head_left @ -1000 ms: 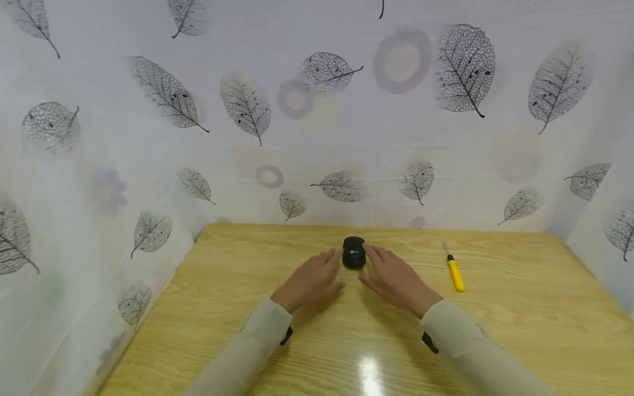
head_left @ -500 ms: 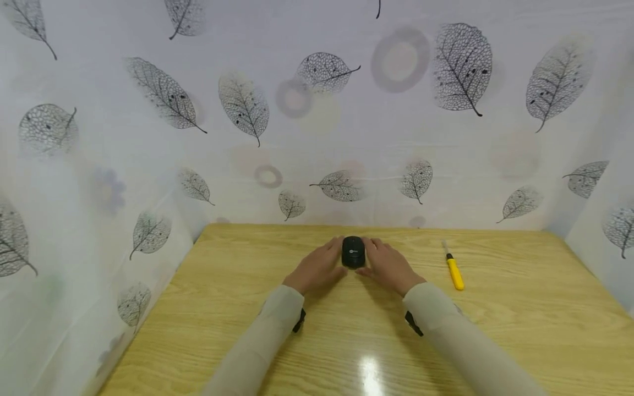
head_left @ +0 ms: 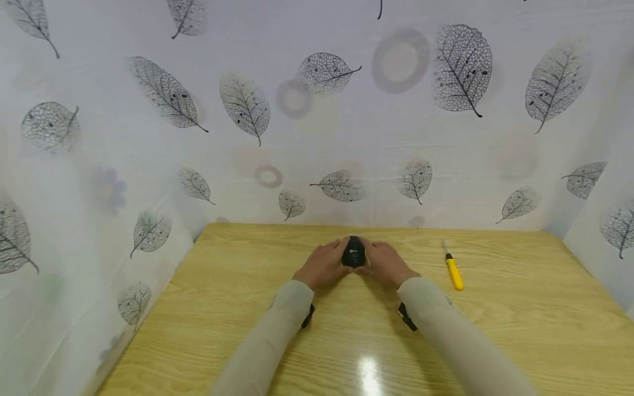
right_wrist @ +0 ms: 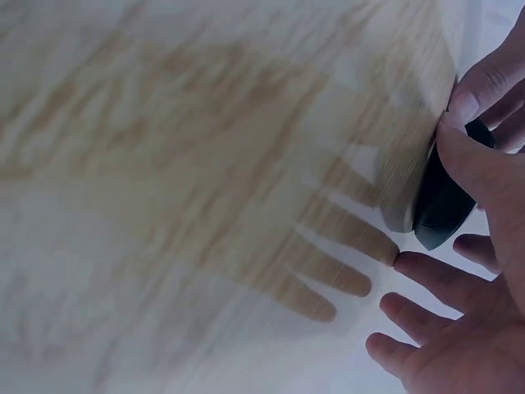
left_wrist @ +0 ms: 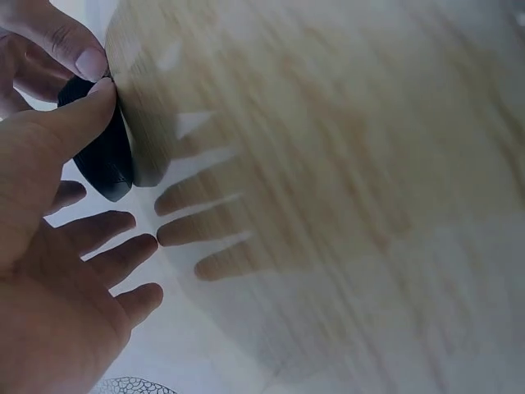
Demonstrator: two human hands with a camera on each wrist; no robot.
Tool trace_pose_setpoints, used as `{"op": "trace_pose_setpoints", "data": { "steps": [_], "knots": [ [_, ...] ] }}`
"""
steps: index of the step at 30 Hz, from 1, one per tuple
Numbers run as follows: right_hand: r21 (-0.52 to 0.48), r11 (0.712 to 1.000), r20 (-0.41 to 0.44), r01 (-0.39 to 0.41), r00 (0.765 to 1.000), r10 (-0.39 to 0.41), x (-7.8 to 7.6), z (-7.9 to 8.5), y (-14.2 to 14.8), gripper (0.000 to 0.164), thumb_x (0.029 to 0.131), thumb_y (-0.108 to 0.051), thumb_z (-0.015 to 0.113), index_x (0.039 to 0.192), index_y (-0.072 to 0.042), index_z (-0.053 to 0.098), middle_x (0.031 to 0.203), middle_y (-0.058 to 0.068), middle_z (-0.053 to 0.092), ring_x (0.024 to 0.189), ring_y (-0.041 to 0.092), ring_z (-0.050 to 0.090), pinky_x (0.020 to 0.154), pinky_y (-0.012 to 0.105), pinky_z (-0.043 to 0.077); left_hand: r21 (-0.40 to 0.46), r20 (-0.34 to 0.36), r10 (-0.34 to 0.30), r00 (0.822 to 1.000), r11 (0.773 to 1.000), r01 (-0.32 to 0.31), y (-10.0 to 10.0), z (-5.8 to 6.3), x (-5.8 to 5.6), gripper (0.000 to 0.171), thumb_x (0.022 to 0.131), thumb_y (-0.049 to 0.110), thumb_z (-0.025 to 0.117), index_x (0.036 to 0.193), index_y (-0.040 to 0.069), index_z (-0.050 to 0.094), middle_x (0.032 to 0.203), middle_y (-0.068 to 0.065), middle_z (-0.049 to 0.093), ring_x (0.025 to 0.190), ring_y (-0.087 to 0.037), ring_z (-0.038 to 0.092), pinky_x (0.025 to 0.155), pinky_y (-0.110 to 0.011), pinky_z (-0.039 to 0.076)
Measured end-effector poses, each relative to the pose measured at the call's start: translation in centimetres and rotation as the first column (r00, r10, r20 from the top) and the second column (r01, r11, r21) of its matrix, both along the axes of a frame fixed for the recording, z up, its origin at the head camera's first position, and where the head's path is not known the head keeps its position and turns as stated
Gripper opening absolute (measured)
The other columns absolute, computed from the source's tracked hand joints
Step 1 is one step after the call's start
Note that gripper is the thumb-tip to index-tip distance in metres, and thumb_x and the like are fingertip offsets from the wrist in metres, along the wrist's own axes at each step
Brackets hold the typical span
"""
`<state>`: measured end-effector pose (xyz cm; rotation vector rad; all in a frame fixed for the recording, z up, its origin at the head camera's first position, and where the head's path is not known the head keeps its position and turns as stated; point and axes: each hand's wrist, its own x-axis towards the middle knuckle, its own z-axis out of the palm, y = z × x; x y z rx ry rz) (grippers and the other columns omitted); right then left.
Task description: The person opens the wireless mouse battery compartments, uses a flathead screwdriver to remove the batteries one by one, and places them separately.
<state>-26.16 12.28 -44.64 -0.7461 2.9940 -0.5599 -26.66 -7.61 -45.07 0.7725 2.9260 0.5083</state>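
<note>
A small black rounded device [head_left: 354,252] with a white logo on top sits on the wooden table near its back edge; its exact kind I cannot tell. My left hand [head_left: 324,265] holds its left side, and my right hand [head_left: 385,264] holds the right. Both thumbs meet at the device's near end. In the left wrist view, the left thumb [left_wrist: 82,119] lies against the black device [left_wrist: 105,160], while the lower fingers spread below it. From the right wrist, the right thumb [right_wrist: 469,156] presses the device [right_wrist: 443,201] likewise. My hands partly cover its sides.
To the right lies a screwdriver [head_left: 454,274] with a yellow handle, its tip toward the back. The wood-grain table [head_left: 238,258] ends at a pale leaf-print curtain [head_left: 337,137], which also rises at both sides.
Both hands have moved inward from either side and now hold the black device, thumbs together at its near end. The device and the screwdriver stay in place.
</note>
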Motion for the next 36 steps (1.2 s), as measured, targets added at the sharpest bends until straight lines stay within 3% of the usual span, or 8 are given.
{"op": "trace_pose_setpoints", "data": {
  "steps": [13,24,30,36],
  "knots": [
    [0.03,0.999,0.015,-0.022,1.0,0.021,-0.2,-0.4,0.0,0.074,0.095,-0.031,0.073,0.15,0.007,0.041,0.138,0.029,0.056,0.124,0.046,0.055,0.107,0.062,0.041,-0.072,0.006,0.003,1.0,0.997,-0.003,0.6,0.5,0.4,0.071,0.102,0.036,0.062,0.16,0.009,0.03,0.158,-0.006,0.042,0.145,-0.021,0.039,0.122,-0.05,0.024],
    [0.001,0.999,0.02,-0.052,0.998,0.052,0.0,-0.4,0.1,0.07,0.093,-0.024,0.076,0.148,0.004,0.045,0.134,0.028,0.059,0.123,0.045,0.056,0.106,0.063,0.041,-0.099,-0.035,-0.011,0.999,0.995,0.007,0.2,0.5,1.0,0.072,0.101,0.041,0.06,0.16,0.011,0.031,0.152,-0.006,0.05,0.141,-0.021,0.045,0.123,-0.052,0.022],
    [0.013,0.997,-0.001,-0.077,0.997,0.077,0.2,-0.3,0.5,0.067,0.094,-0.025,0.075,0.147,0.004,0.047,0.133,0.026,0.061,0.123,0.042,0.057,0.105,0.067,0.039,-0.089,-0.054,-0.033,0.998,0.996,0.028,0.2,0.5,1.1,0.075,0.098,0.043,0.066,0.158,0.01,0.035,0.145,-0.007,0.056,0.135,-0.022,0.052,0.121,-0.054,0.027],
    [-0.005,0.997,-0.009,-0.081,0.997,0.081,0.5,-0.2,0.6,0.069,0.092,-0.028,0.077,0.146,0.005,0.049,0.129,0.027,0.062,0.118,0.042,0.06,0.104,0.062,0.044,-0.113,-0.067,-0.011,0.998,0.994,0.003,0.4,0.7,1.4,0.071,0.099,0.041,0.065,0.156,0.01,0.039,0.139,-0.008,0.061,0.131,-0.023,0.055,0.12,-0.053,0.029]
  ]
}}
